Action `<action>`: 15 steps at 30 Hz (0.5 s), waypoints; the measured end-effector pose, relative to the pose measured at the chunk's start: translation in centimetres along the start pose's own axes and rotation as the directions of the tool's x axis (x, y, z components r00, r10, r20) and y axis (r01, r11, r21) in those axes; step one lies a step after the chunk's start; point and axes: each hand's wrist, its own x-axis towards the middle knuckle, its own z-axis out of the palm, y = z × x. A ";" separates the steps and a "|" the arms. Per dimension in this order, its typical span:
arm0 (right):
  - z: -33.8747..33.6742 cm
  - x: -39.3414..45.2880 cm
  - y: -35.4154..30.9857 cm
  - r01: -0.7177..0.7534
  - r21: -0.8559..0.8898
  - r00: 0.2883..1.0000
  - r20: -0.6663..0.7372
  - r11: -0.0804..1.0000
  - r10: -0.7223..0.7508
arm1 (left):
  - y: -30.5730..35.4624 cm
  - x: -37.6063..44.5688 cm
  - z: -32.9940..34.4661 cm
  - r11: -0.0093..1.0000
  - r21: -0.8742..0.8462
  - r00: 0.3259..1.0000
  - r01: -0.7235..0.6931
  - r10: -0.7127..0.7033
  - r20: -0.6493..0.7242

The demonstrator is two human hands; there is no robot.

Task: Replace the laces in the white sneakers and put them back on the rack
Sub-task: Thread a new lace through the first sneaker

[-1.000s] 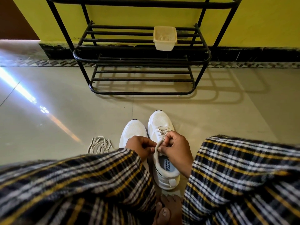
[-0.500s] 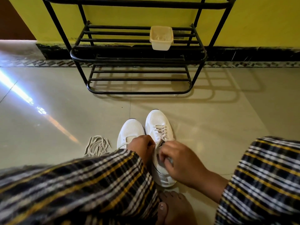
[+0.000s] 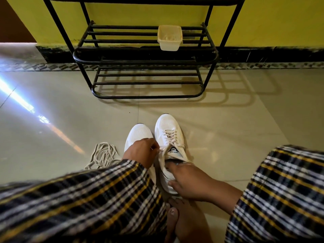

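Note:
Two white sneakers stand side by side on the floor, toes toward the rack. The right sneaker (image 3: 168, 130) has a cream lace threaded through its eyelets. The left sneaker (image 3: 138, 134) shows no lace and is partly hidden by my left hand (image 3: 141, 151), which pinches a lace end at the right sneaker's top eyelets. My right hand (image 3: 188, 181) grips the heel collar of the right sneaker, fingers inside the opening. A loose bundle of cream laces (image 3: 103, 154) lies on the floor left of the shoes.
A black metal shoe rack (image 3: 145, 57) stands against the yellow wall, with a cream plastic tub (image 3: 169, 37) on its middle shelf. My plaid sleeves fill the lower frame, and a bare foot (image 3: 182, 218) sits just behind the shoes.
My right hand has slid from the lace area back to the sneaker's heel and now grips the collar. The tongue with its label is uncovered. My left hand stays at the lace.

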 end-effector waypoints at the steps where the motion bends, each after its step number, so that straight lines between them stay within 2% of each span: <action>1: -0.1 0.1 0.1 -0.002 -0.002 1.000 0.016 1.000 0.002 | -0.1 0.1 0.2 0.999 -0.049 1.000 0.000 0.002 0.027; 3: -0.3 0.5 0.2 0.015 -0.026 0.999 0.041 1.000 -0.014 | -0.3 0.4 0.7 0.995 -0.103 0.998 0.012 -0.006 0.056; 6: -0.5 1.0 0.2 0.031 -0.070 0.997 0.068 0.997 -0.026 | -0.4 0.5 1.0 0.993 -0.119 1.000 0.013 -0.010 0.024; 9: -0.4 1.2 0.2 0.026 -0.062 0.997 0.071 0.998 -0.022 | -0.6 0.7 0.0 0.996 -0.090 0.992 -0.022 0.010 -0.128; 10: -0.4 1.2 0.2 0.025 -0.046 0.997 0.072 0.999 -0.022 | -0.8 0.9 -0.7 0.990 -0.138 0.977 -0.012 -0.017 -0.210; 11: -0.4 1.2 0.3 0.024 -0.027 0.997 0.071 0.999 -0.022 | -1.0 1.1 -1.6 0.966 -0.257 0.954 0.004 -0.081 -0.289; 12: -0.4 1.1 0.4 0.025 -0.009 0.997 0.067 1.000 -0.024 | -1.4 1.7 -2.7 0.882 -0.470 0.918 0.024 -0.206 -0.339; 13: -0.4 1.1 0.4 0.030 0.000 0.998 0.061 1.000 -0.030 | -1.7 2.3 -4.0 0.683 -0.729 0.873 0.030 -0.374 -0.314; 14: -0.4 1.0 0.4 0.034 0.001 0.998 0.055 0.999 -0.034 | -1.8 2.9 -5.3 0.368 -0.930 0.834 0.012 -0.517 -0.194; 15: -0.4 1.0 0.4 0.035 -0.003 0.998 0.052 0.999 -0.035 | -1.9 3.2 -6.5 0.051 -0.998 0.813 -0.024 -0.581 -0.049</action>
